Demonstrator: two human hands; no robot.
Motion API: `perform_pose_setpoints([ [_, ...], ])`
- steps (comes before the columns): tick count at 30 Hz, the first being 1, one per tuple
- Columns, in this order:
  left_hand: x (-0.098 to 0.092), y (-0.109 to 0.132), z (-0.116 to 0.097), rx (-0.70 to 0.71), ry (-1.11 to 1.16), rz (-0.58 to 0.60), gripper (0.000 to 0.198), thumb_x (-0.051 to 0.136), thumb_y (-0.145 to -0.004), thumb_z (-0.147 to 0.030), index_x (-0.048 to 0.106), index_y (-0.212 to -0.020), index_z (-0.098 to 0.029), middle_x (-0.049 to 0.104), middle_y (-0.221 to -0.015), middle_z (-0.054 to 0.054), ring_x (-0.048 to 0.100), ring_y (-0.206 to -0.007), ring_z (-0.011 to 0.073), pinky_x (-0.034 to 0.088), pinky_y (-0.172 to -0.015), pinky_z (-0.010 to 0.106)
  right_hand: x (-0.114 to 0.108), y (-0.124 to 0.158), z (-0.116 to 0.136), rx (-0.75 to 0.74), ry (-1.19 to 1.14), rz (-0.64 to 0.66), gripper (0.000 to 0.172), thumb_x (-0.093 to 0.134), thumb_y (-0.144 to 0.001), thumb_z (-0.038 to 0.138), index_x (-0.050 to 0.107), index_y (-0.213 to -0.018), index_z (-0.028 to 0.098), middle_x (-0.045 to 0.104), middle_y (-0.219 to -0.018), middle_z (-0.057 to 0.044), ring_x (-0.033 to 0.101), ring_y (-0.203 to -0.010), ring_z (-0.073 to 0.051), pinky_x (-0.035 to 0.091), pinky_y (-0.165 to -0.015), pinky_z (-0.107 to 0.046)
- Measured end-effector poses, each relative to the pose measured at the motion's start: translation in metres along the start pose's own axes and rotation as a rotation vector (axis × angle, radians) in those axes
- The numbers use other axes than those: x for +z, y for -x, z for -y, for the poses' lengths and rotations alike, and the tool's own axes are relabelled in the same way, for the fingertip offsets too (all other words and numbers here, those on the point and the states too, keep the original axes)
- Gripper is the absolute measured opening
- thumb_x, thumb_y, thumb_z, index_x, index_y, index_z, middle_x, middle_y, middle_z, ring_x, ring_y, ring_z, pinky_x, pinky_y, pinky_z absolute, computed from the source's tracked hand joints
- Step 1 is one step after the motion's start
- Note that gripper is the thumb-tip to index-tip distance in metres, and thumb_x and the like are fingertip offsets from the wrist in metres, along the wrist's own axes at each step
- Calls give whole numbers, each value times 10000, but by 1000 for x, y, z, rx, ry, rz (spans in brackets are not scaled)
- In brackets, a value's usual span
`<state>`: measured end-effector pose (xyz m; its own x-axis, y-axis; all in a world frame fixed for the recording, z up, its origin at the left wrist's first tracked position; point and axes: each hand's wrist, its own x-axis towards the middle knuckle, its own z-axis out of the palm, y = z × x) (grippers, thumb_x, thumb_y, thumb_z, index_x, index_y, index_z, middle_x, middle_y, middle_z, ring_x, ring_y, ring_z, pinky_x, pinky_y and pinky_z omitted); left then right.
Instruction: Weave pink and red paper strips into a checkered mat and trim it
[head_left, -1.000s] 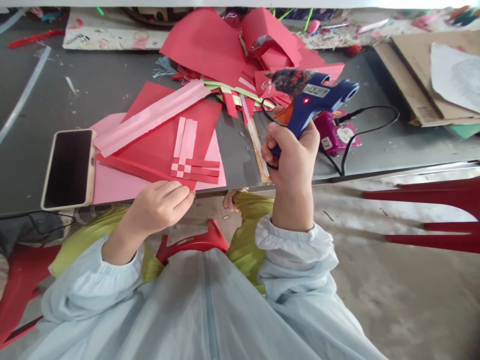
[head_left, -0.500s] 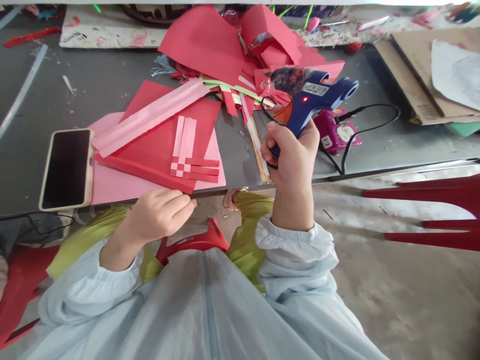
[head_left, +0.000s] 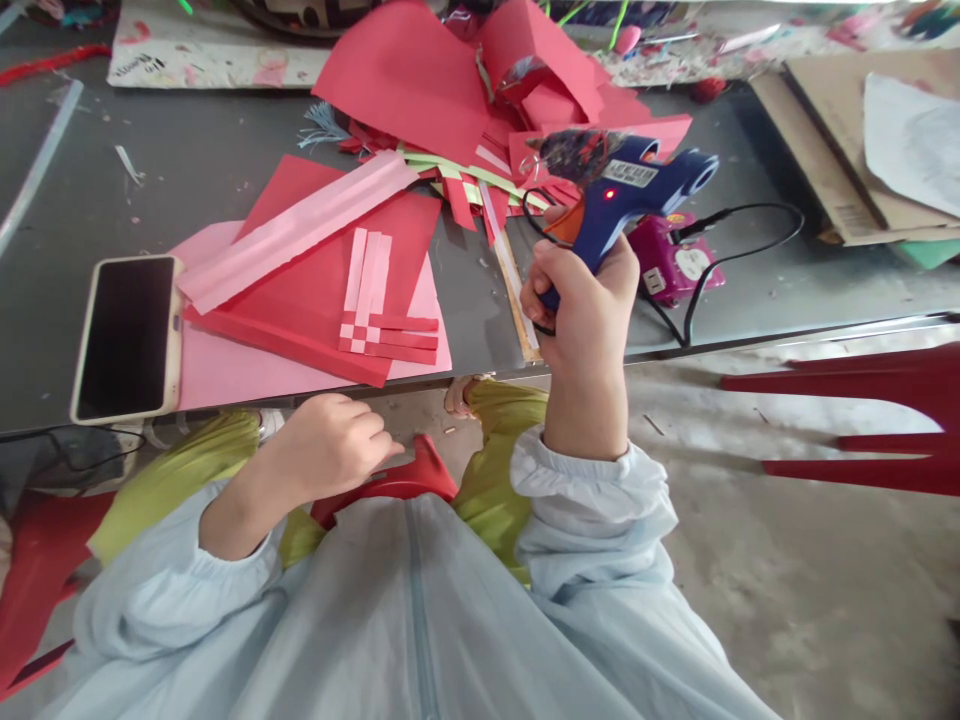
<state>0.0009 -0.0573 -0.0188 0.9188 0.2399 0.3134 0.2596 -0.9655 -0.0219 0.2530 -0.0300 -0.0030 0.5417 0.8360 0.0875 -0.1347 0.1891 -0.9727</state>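
My right hand [head_left: 581,290] is wrapped around the handle of a blue hot glue gun [head_left: 626,195] with an orange trigger, held above the table. A red light glows on the gun's side, and its nozzle end points left. My left hand [head_left: 334,445] hangs just off the table's front edge, its fingers curled in and nothing showing in them. Nearest to it on the table lie a woven piece of pink and red paper strips [head_left: 367,330], red paper sheets [head_left: 300,270], a folded pink paper strip [head_left: 300,230] and a pink sheet [head_left: 225,375] underneath.
At the left a phone [head_left: 124,340] lies face up near the edge. Red paper scraps [head_left: 409,80] are heaped at the back. A purple power adapter [head_left: 675,260] with a black cable stands right of my right hand. Cardboard pieces [head_left: 825,160] lie farther right; a red stool [head_left: 900,380] is below.
My left hand has shifted slightly down and right, away from the table edge, still curled. The glue gun and my right hand stay almost where they were.
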Motion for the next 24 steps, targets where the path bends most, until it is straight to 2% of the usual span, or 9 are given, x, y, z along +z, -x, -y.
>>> perform_pose_setpoints([
  [3, -3, 0, 2, -13, -8, 24, 328, 491, -892, -44, 537, -601, -189, 495, -555, -25, 419, -502, 123, 323, -502, 297, -1, -1, 0, 2, 21, 11, 227, 756, -713, 237, 588, -857, 283, 404, -598, 54, 315, -468, -97, 249, -386, -276],
  [5, -4, 0, 3, -3, -38, -8, 283, 468, -860, 6, 630, -733, -188, 528, -590, -33, 429, -498, 122, 352, -503, 293, -3, -2, -1, 8, 38, 10, 211, 739, -721, 238, 592, -867, 280, 410, -596, 52, 312, -465, -98, 251, -390, -286],
  [8, -5, -3, 4, -22, -107, -123, 198, 549, -874, -49, 689, -941, -173, 583, -617, -41, 498, -526, 120, 410, -517, 285, -4, -2, -3, 12, 72, 30, 214, 733, -747, 247, 576, -886, 290, 413, -597, 56, 321, -473, -105, 268, -405, -297],
  [11, -7, -8, 6, -82, -170, -235, 97, 638, -864, -138, 693, -940, -162, 644, -687, -10, 576, -606, 138, 480, -562, 288, -2, -2, -2, 17, 56, 31, 222, 735, -759, 234, 567, -895, 286, 397, -586, 66, 318, -467, -99, 274, -407, -294],
  [13, -7, -12, 9, -142, -209, -266, 121, 649, -856, -160, 699, -965, -148, 679, -790, 36, 619, -708, 170, 539, -652, 311, -1, 0, -1, 18, 28, 6, 212, 728, -746, 209, 575, -879, 269, 392, -577, 67, 318, -460, -93, 264, -397, -287],
  [15, -4, -16, 12, -216, -232, -252, 189, 640, -862, -179, 706, -1032, -129, 689, -902, 92, 641, -823, 217, 571, -740, 357, -1, 0, -1, 12, 31, 16, 207, 724, -747, 204, 570, -873, 262, 388, -585, 66, 325, -460, -90, 266, -395, -283],
  [19, 6, -23, 18, -331, -214, -155, 260, 589, -910, -244, 706, -1112, -130, 663, -1044, 161, 633, -985, 292, 574, -814, 439, -3, -2, -3, -1, 93, 79, 209, 717, -785, 275, 536, -889, 278, 388, -616, 62, 336, -470, -96, 286, -406, -282],
  [24, 14, -29, 23, -370, -186, -99, 275, 552, -937, -293, 716, -1076, -122, 641, -1084, 177, 625, -1012, 304, 564, -864, 457, -7, -7, -12, -24, 147, 74, 223, 706, -785, 369, 551, -924, 289, 427, -648, 45, 379, -481, -103, 304, -406, -275],
])
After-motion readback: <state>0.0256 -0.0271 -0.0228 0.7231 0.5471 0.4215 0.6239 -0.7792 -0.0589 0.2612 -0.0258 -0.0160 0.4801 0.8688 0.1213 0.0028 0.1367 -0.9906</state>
